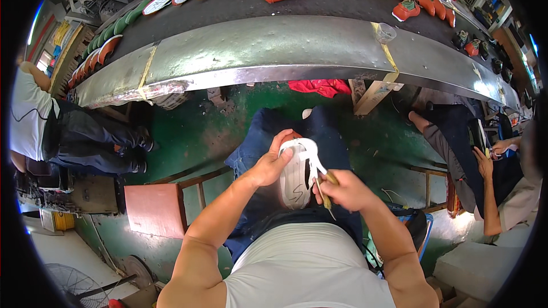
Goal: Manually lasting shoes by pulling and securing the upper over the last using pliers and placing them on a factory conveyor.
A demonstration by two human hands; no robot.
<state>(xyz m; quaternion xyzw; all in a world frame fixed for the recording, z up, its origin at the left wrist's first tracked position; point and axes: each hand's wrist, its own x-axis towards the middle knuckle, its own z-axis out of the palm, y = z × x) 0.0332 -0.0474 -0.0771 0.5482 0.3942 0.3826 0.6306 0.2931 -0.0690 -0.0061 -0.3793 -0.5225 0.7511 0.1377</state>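
Note:
A shoe [294,185] with its pale underside up rests on my lap, toe away from me. Dark scribbled marks show near its heel. My left hand [273,159] is closed round the shoe's toe on the left side, the thumb on a white strip [308,147] that curves round the toe. The strip's loose part runs down to my right hand [345,191]. That hand is closed on a slim hand tool [326,198] with a yellowish-brown handle and a thin pointed end; its exact kind is unclear. Whether my right fingers also pinch the strip is hidden.
Ahead runs a dark conveyor [228,23] with a metal edge [257,45], carrying several orange, white and green shoes. A clear cup [386,33] stands on that edge. A brown padded stool [155,210] is at left. One person stands left; another sits right, hands [485,162] busy.

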